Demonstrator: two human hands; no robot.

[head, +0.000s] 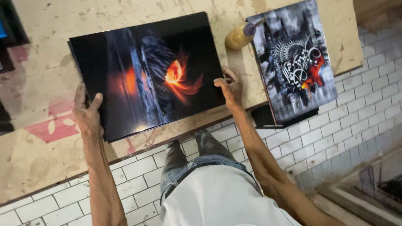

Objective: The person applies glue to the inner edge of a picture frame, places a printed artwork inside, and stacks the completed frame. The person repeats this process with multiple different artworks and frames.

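Glossy dark print [150, 76] flat on desk [56, 158], long axis left-right | left hand [87, 115] clamps left edge, right hand [230, 89] pinches right edge | both equally near, second print [295, 60] just right.

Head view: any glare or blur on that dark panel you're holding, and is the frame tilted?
Head view: the dark glossy panel carries a pale glare patch near its lower edge, between the left hand and the right hand; the frame is tilted, so the worktable edge slants; the smaller print looks sharp; the far right corner is dim and soft.
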